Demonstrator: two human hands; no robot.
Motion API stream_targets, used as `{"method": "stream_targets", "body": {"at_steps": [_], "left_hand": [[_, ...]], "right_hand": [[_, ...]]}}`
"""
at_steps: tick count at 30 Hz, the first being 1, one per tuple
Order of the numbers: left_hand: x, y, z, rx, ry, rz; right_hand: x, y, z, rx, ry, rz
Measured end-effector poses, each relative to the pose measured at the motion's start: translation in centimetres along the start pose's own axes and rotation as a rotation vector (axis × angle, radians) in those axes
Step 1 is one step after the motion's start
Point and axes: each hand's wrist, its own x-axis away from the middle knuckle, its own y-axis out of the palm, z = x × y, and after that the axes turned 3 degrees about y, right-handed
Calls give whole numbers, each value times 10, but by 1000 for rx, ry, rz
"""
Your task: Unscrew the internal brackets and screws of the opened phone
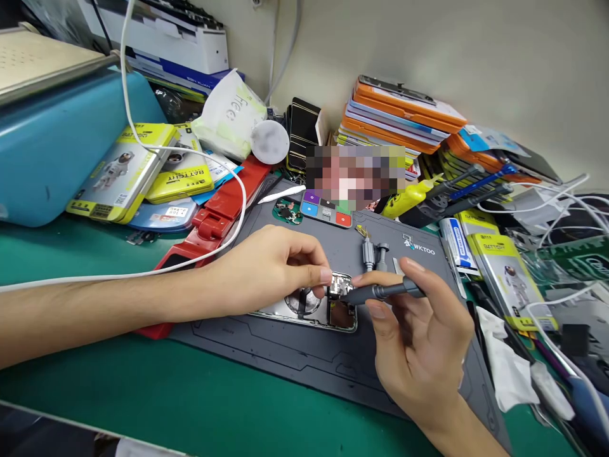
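Note:
An opened phone [304, 306] lies on the grey work mat [295, 355], its inner parts and a round coil-like piece showing. My left hand [269, 270] reaches over it from the left. Its thumb and index finger are pinched at the phone's upper inner edge, and what they hold, if anything, is hidden. In my right hand [423, 336] is a dark grey screwdriver [375, 292], gripped between fingers and thumb. Its tip points left, down at the phone's parts near the left fingertips. Two more screwdrivers, one grey [368, 254] and one darker [382, 255], are just beyond the phone.
Behind are a coloured-square tray [327, 209], a green circuit piece [287, 211] and a white pen-like tool [281, 194]. A red clamp-like holder [214, 216] and white cable [244, 197] lie left. Battery boxes [511, 279] and a white tissue [507, 368] sit right.

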Motion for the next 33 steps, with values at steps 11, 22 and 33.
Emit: {"method": "stream_targets", "body": {"at_steps": [11,22,33], "left_hand": [[5,0,2,-135,95,-102],[1,0,4,35,70,0],[1,1,4,63,28,-44]], "right_hand": [[3,-4,4,79,20,-40],[-9,-18,-8,243,-92,-35],[-9,-19,-10,233,-103,-61]]}}
